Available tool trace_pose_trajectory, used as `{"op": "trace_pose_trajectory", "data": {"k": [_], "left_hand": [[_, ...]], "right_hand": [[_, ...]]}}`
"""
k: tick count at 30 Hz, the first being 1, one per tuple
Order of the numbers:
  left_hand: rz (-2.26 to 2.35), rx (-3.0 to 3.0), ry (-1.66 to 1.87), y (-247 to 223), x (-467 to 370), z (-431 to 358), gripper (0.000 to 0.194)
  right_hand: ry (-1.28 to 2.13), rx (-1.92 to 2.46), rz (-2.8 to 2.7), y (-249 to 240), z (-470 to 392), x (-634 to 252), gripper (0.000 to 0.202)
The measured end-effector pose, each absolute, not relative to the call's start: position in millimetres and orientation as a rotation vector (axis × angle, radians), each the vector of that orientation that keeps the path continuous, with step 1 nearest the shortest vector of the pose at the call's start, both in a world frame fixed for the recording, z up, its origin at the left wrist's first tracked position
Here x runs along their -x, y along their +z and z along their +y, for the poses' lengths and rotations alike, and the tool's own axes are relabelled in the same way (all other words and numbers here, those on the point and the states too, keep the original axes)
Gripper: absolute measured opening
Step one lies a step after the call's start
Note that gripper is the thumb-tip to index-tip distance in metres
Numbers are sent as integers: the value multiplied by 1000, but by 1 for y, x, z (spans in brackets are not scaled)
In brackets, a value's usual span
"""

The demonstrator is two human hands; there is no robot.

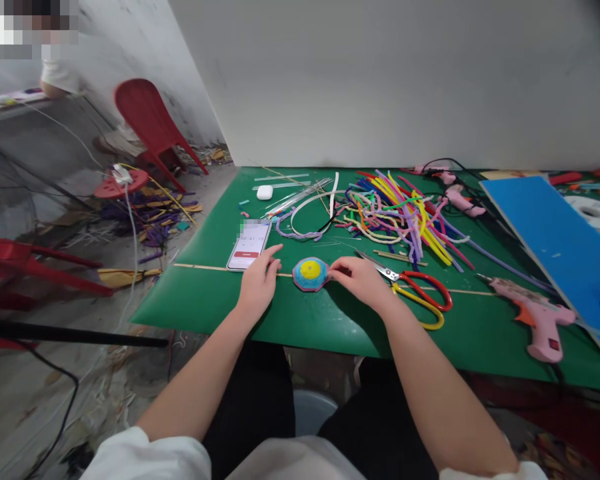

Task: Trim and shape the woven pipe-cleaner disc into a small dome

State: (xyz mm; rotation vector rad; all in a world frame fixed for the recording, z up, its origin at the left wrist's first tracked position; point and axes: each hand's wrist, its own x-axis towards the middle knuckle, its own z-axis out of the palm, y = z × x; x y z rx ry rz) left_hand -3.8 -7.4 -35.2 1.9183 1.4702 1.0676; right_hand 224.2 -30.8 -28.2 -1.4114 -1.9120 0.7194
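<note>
Craft workshop — glue gun (537, 310), scissors (391, 274)

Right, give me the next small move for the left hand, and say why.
I'd probably bring the left hand to the near-left edge of the blue-and-yellow disc to steady it. The right hand has its fingertips at the disc's right edge, while the left hand is apart from the disc, beside the phone, so the left edge has no fingers on it.

Disc (310, 272) between phone (249, 243) and scissors (391, 274) (glue gun (537, 311) farther right), pipe cleaners (409, 220) behind
</note>
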Motion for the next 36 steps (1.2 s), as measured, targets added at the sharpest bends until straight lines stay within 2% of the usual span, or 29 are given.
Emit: {"op": "trace_pose_trajectory", "data": {"k": [7, 17, 26, 36], "left_hand": [[1186, -2259, 765, -40, -11, -14, 39], [1031, -2070, 818, -47, -18, -22, 40], [1051, -2242, 745, -52, -15, -18, 43], [1213, -2123, 792, -54, -12, -15, 46]], "right_hand": [[935, 1279, -1993, -23, -41, -211, 24], [533, 1355, -2296, -28, -44, -204, 20], [296, 1346, -2429, -25, -49, -197, 18], [220, 1371, -2471, -24, -51, -194, 16]]}}
